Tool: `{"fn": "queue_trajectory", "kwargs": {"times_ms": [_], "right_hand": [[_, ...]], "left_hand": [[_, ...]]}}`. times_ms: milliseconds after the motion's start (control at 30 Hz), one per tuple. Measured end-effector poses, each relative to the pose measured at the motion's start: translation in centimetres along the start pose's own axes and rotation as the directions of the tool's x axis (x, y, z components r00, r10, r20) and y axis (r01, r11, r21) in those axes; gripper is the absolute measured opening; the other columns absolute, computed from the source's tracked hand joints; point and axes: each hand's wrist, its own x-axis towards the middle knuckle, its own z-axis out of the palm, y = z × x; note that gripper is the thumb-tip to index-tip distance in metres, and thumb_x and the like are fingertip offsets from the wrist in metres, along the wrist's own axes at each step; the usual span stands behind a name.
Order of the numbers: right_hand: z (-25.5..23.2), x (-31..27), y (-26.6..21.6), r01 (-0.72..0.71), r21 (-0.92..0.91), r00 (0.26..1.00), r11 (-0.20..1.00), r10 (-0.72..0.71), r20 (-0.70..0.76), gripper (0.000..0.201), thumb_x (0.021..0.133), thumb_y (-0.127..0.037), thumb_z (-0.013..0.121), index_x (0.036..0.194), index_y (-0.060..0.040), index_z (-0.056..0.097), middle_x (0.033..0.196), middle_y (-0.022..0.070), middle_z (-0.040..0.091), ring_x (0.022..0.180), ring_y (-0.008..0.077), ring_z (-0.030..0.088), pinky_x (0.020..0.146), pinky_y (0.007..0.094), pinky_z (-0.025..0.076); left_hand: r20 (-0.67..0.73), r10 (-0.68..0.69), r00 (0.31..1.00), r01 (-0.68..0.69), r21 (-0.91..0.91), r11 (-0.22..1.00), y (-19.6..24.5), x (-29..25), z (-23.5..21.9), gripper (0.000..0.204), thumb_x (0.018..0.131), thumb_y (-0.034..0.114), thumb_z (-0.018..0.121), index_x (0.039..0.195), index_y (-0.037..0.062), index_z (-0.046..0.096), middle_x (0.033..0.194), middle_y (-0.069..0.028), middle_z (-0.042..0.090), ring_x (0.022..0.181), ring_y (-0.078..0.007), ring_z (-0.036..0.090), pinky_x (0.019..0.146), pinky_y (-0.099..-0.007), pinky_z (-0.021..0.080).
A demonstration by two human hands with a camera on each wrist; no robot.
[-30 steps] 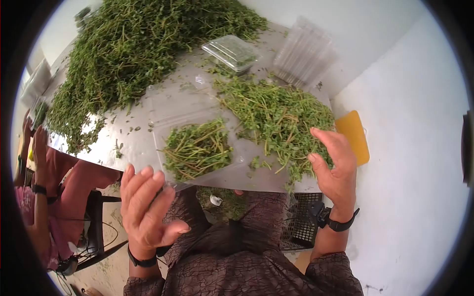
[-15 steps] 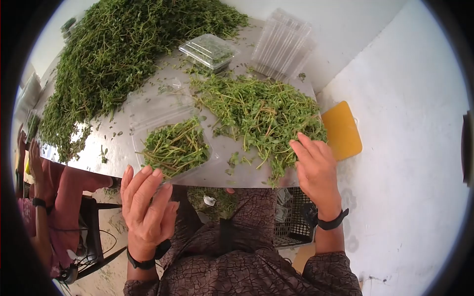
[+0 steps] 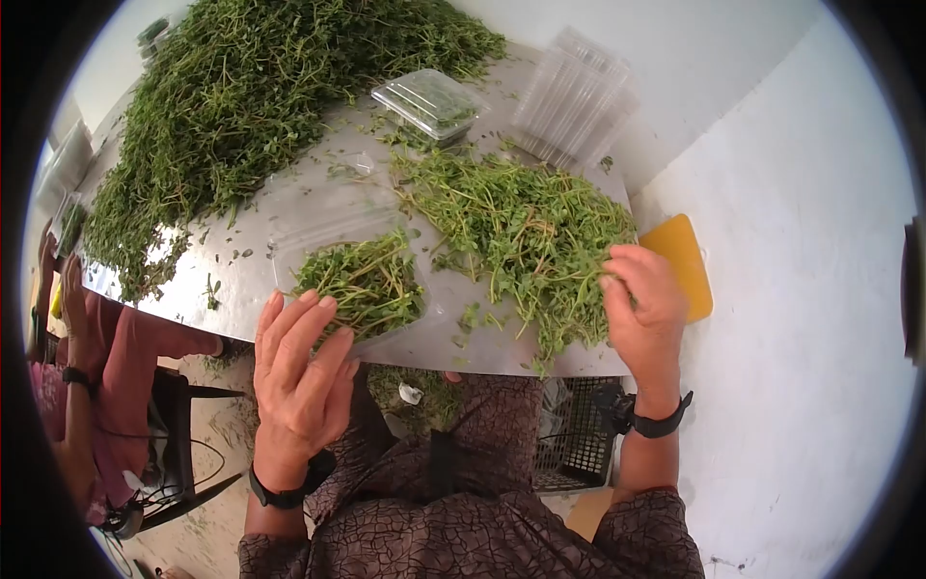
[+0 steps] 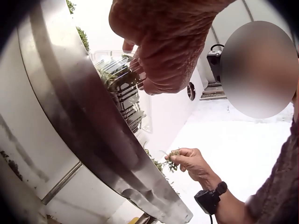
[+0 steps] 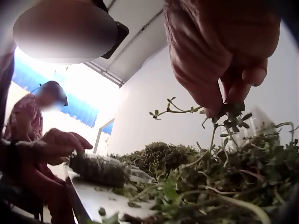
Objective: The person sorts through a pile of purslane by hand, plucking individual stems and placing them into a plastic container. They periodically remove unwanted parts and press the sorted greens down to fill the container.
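Note:
An open clear clamshell tray [image 3: 318, 227] partly filled with green herb sprigs [image 3: 365, 280] lies near the front edge of the metal table [image 3: 231, 265]. My left hand [image 3: 304, 357] lies with straight fingers on the tray's near edge and the sprigs; the left wrist view shows the same hand [image 4: 163, 46] over the tray [image 4: 124, 88]. My right hand [image 3: 641, 304] is at the right edge of a loose herb pile [image 3: 511, 217]. It pinches a few sprigs [image 5: 224, 114] between thumb and fingertips [image 5: 210, 100], as the left wrist view also shows [image 4: 174, 156].
A large herb heap [image 3: 251, 87] covers the table's far left. A closed filled clamshell [image 3: 429, 101] and a stack of empty ones [image 3: 574, 96] stand at the back. A yellow board [image 3: 687, 261] lies off the right edge. Another person [image 3: 68, 367] sits left. A black crate [image 3: 569, 449] stands underneath.
My left hand has moved forward from below the table edge onto the tray. My right hand has come down onto the loose pile and closed its fingers on some sprigs.

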Motion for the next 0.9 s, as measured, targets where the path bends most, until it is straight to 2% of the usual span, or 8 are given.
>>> {"fn": "queue_trajectory", "kwargs": {"times_ms": [33,200,333,600,700,767,833,900], "right_hand": [[0.1,0.1,-0.1,0.005,0.002,1.000,1.000,-0.005,0.001,0.018,0.071,0.006,0.069,0.087,-0.0026,0.068,0.091,0.0114,0.068,0.072,0.0251,0.062,0.062,0.0330,0.050],[-0.4,0.8,-0.8,-0.388,0.322,0.918,0.864,0.395,0.046,0.010,0.086,0.002,0.065,0.096,0.0010,0.067,0.079,0.0048,0.067,0.062,0.0073,0.057,0.056,0.0229,0.045],[-0.9,2.4,-1.1,-0.330,0.424,0.906,0.843,0.409,-0.107,0.014,0.092,0.000,0.060,0.105,0.0026,0.064,0.079,0.0043,0.068,0.061,0.0043,0.056,0.052,0.0193,0.043],[-2.0,5.1,-2.2,-0.375,0.704,0.832,0.603,0.553,-0.031,0.019,0.094,-0.005,0.058,0.108,0.0066,0.060,0.084,0.0124,0.071,0.056,0.0065,0.058,0.045,0.0179,0.041],[-1.1,4.4,-3.5,-0.411,0.735,0.838,0.540,0.541,0.072,0.018,0.094,-0.005,0.058,0.108,0.0064,0.060,0.083,0.0129,0.071,0.054,0.0068,0.057,0.044,0.0184,0.042],[-0.4,3.7,-4.6,-0.432,0.738,0.844,0.518,0.521,0.128,0.018,0.093,-0.005,0.058,0.107,0.0060,0.060,0.083,0.0129,0.070,0.053,0.0069,0.057,0.044,0.0187,0.042],[0.3,3.1,-6.1,-0.468,0.782,0.838,0.412,0.488,0.245,0.017,0.093,-0.005,0.059,0.107,0.0049,0.060,0.081,0.0125,0.070,0.052,0.0071,0.057,0.043,0.0192,0.043],[0.8,2.5,-7.9,-0.496,0.791,0.826,0.359,0.475,0.302,0.016,0.093,-0.005,0.060,0.106,0.0036,0.061,0.081,0.0121,0.070,0.053,0.0074,0.058,0.044,0.0189,0.044]], "left_hand": [[-0.003,-0.002,1.000,0.002,-0.004,1.000,0.0,0.1,0.1,0.035,0.068,-0.002,0.070,0.102,0.0027,0.065,0.123,-0.0155,0.060,0.118,-0.0369,0.057,0.108,-0.0567,0.037],[-0.020,-0.006,1.000,0.006,-0.012,1.000,-0.2,0.1,0.3,0.035,0.067,-0.001,0.072,0.101,0.0034,0.065,0.122,-0.0148,0.060,0.118,-0.0361,0.057,0.107,-0.0568,0.038],[0.002,-0.031,1.000,0.031,-0.054,0.998,-0.3,-0.1,0.3,0.038,0.067,-0.003,0.065,0.104,0.0041,0.064,0.125,-0.0159,0.060,0.121,-0.0386,0.055,0.107,-0.0601,0.037],[0.008,0.005,1.000,-0.005,-0.063,0.998,0.1,0.4,-0.3,0.036,0.070,0.005,0.073,0.104,0.0025,0.064,0.123,-0.0160,0.059,0.119,-0.0381,0.056,0.107,-0.0578,0.038],[-0.032,-0.021,0.999,0.015,-0.171,0.985,1.0,1.4,-1.3,0.031,0.074,0.007,0.066,0.104,0.0023,0.065,0.123,-0.0173,0.060,0.120,-0.0399,0.055,0.107,-0.0604,0.037],[-0.046,-0.056,0.997,0.034,-0.384,0.923,1.9,2.2,-1.9,0.025,0.083,0.014,0.062,0.104,0.0008,0.066,0.122,-0.0193,0.061,0.118,-0.0400,0.057,0.106,-0.0595,0.039],[-0.059,-0.062,0.996,0.028,-0.457,0.889,2.7,2.9,-2.1,0.027,0.087,0.015,0.059,0.106,-0.0017,0.066,0.121,-0.0216,0.062,0.117,-0.0393,0.059,0.104,-0.0554,0.042],[0.036,-0.143,0.989,0.128,-0.696,0.707,3.6,3.4,-2.2,0.030,0.080,0.006,0.065,0.109,-0.0029,0.066,0.123,-0.0229,0.061,0.116,-0.0390,0.060,0.104,-0.0486,0.044]]}}
